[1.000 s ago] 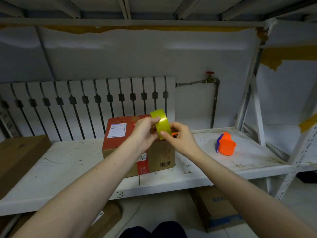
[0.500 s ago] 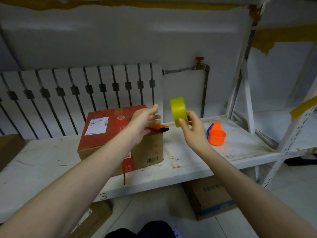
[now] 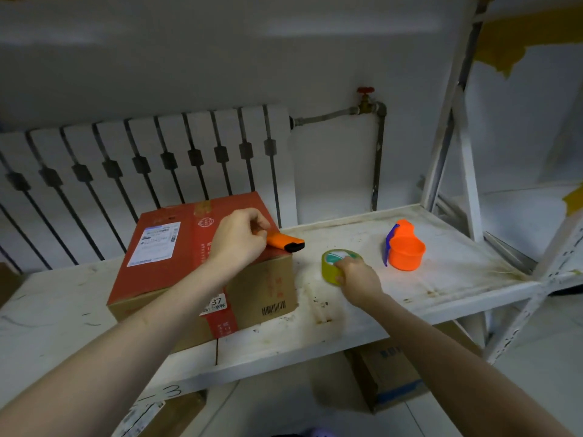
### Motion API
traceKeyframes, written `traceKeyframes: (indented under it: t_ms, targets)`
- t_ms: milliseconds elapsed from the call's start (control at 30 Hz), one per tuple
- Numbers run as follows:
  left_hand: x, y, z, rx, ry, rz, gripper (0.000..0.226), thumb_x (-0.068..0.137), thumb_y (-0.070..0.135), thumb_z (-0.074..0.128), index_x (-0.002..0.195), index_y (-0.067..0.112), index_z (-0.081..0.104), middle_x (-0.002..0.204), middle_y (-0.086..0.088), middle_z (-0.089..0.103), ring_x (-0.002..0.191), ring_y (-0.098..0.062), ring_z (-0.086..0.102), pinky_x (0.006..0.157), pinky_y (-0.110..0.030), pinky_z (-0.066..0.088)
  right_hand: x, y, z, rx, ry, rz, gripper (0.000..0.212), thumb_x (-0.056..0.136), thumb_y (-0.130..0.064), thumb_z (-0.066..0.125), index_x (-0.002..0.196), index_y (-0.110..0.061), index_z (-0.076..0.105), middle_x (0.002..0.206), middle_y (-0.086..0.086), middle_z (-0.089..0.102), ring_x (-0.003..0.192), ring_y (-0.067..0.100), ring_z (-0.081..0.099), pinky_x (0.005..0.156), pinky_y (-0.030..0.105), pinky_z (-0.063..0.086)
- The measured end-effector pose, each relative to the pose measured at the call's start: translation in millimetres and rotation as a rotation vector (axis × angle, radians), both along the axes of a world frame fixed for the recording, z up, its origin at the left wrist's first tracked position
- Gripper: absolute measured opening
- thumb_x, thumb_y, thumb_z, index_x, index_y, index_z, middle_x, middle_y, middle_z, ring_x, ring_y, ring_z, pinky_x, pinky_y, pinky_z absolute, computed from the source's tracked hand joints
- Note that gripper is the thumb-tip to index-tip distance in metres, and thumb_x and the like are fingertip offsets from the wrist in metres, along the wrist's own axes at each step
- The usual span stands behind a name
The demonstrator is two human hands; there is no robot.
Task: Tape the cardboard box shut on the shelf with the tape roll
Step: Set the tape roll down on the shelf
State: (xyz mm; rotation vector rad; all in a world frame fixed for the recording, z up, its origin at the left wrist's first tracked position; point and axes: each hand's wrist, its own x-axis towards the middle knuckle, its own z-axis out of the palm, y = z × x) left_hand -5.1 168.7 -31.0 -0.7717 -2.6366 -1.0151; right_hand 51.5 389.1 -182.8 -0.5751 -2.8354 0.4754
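Observation:
A closed cardboard box (image 3: 176, 253) with a red top and a white shipping label stands on the white shelf (image 3: 347, 320). My left hand (image 3: 238, 239) rests on the box's right top edge, its fingers closed on an orange and black utility knife (image 3: 285, 242) that sticks out to the right. The yellow-green tape roll (image 3: 334, 264) lies flat on the shelf just right of the box. My right hand (image 3: 358, 277) grips the roll from the front, fingers over its rim.
An orange scoop cup with a blue handle (image 3: 403, 247) stands on the shelf right of the roll. A white radiator (image 3: 142, 168) and a pipe with a red valve (image 3: 366, 96) line the wall behind. Cardboard boxes (image 3: 388, 376) sit below the shelf. A shelf post (image 3: 451, 105) rises at the right.
My right hand has carried the tape roll from in front of the box down to the shelf at its right. My left hand stays on the box with the knife.

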Motion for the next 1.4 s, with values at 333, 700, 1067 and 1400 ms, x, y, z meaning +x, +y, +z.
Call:
traceKeyframes:
  t_ms: [333,700,1067,1400]
  targets:
    - [-26.9,-22.2,-16.6,-0.036,0.0,0.08,0.015,0.084,0.005,0.059,0.081,0.018,0.066,0.091,0.006,0.063,0.081,-0.01,0.052,0.071,-0.027,0.038,-23.0,-10.5,1.4,-0.182,0.168,-0.056,0.032,0.088,-0.022,0.057,0.12,-0.019,0.06,0.12,0.003,0.064,0.11,0.023,0.059,0.103,0.042,0.041]
    - [-15.5,-53.0,-4.8,0.105,-0.039,0.099,0.017,0.084,0.005,0.058,0.08,0.02,0.066,0.09,0.005,0.064,0.08,-0.015,0.057,0.068,-0.028,0.045,-45.8,-102.0,110.0,0.142,0.168,0.224,0.035,0.086,-0.048,0.055,0.108,-0.02,0.054,0.101,0.002,0.061,0.094,0.025,0.061,0.074,0.04,0.053]
    - [8.4,-88.2,7.7,0.186,-0.251,0.015,0.01,0.089,0.015,0.058,0.084,0.017,0.066,0.094,-0.003,0.067,0.083,-0.02,0.065,0.067,-0.029,0.054,-18.4,-136.7,138.2,-0.486,0.334,0.17,0.027,0.101,-0.026,0.036,0.109,-0.013,0.058,0.09,0.008,0.063,0.074,0.021,0.059,0.066,0.034,0.047]
    - [48.5,-104.6,41.2,0.86,-0.604,-0.19,0.037,0.099,0.031,0.039,0.095,0.007,0.067,0.096,-0.011,0.07,0.076,-0.017,0.066,0.075,-0.031,0.051,47.5,-211.8,173.6,-1.082,0.349,0.411,0.033,0.097,-0.043,0.043,0.091,-0.017,0.063,0.069,-0.002,0.061,0.057,0.008,0.057,0.051,0.018,0.047]
